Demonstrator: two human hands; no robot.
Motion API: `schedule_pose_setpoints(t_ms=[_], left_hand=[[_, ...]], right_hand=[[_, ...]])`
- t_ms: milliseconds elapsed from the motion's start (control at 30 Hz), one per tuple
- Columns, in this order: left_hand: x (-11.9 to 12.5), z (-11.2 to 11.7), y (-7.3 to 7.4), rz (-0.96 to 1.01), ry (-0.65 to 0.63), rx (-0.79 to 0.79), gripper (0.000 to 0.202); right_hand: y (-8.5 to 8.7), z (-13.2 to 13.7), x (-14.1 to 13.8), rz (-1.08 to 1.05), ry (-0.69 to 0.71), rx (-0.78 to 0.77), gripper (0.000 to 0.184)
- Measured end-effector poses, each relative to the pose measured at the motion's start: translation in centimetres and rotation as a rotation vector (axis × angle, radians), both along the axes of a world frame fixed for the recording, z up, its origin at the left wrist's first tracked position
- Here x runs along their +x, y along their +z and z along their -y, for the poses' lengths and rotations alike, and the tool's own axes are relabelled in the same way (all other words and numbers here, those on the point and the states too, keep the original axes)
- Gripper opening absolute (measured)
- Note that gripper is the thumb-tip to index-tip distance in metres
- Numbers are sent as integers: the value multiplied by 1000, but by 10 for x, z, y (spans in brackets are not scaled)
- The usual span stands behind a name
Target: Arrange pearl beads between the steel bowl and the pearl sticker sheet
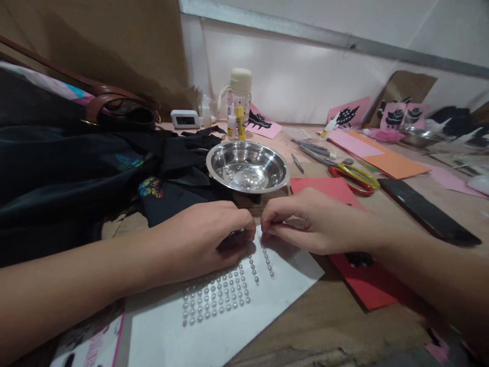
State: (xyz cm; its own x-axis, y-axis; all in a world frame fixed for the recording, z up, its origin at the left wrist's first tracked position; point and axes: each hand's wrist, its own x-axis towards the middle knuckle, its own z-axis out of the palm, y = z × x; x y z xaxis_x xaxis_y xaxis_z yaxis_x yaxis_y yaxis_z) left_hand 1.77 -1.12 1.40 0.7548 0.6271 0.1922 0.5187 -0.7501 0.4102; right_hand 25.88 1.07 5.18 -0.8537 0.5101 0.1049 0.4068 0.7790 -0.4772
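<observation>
A white sheet (pixel 284 285) carries rows of stick-on half pearls (pixel 216 298), with two strips set apart to the right of the main block. My left hand (pixel 214 232) rests over the upper part of the block, its thumb and fingers closed near the top of the nearer separate strip (pixel 253 269); whatever is in them is hidden. Facing it, my right hand (pixel 305 219) pinches at the upper end of the outer pearl strip (pixel 267 257). The fingertips of both hands are close together but apart. Just beyond them stands a steel bowl (pixel 247 145) with some loose pearls inside.
Black fabric (pixel 72 183) fills the left side. Red card (pixel 367 285) lies under my right forearm, with scissors (pixel 355 178) and a black phone (pixel 428 209) beyond. Glue bottles (pixel 231 122), a flask (pixel 240 84) and a small white digital display (pixel 185 119) stand at the back.
</observation>
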Motion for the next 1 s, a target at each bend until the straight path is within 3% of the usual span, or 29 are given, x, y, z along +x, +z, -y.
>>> schedule_pose_setpoints(t_ms=[333, 533, 600, 700, 833, 1000], left_hand=[[-1, -1, -1, 8, -6, 7, 8], [0, 1, 5, 104, 44, -77, 12], [-1, 2, 8, 202, 104, -134, 13], [-4, 1, 11, 344, 230, -133, 11], [-10, -8, 14, 476, 450, -110, 22], [-16, -25, 11, 474, 567, -132, 47]], right_hand=[[1, -1, -1, 43, -11, -4, 12], [2, 0, -4, -132, -120, -335, 10], [-1, -1, -4, -259, -187, -344, 9], [-5, -7, -3, -358, -276, -27, 10], [-10, -19, 2, -206, -239, 425, 13], [-16, -29, 8, -25, -224, 582, 19]])
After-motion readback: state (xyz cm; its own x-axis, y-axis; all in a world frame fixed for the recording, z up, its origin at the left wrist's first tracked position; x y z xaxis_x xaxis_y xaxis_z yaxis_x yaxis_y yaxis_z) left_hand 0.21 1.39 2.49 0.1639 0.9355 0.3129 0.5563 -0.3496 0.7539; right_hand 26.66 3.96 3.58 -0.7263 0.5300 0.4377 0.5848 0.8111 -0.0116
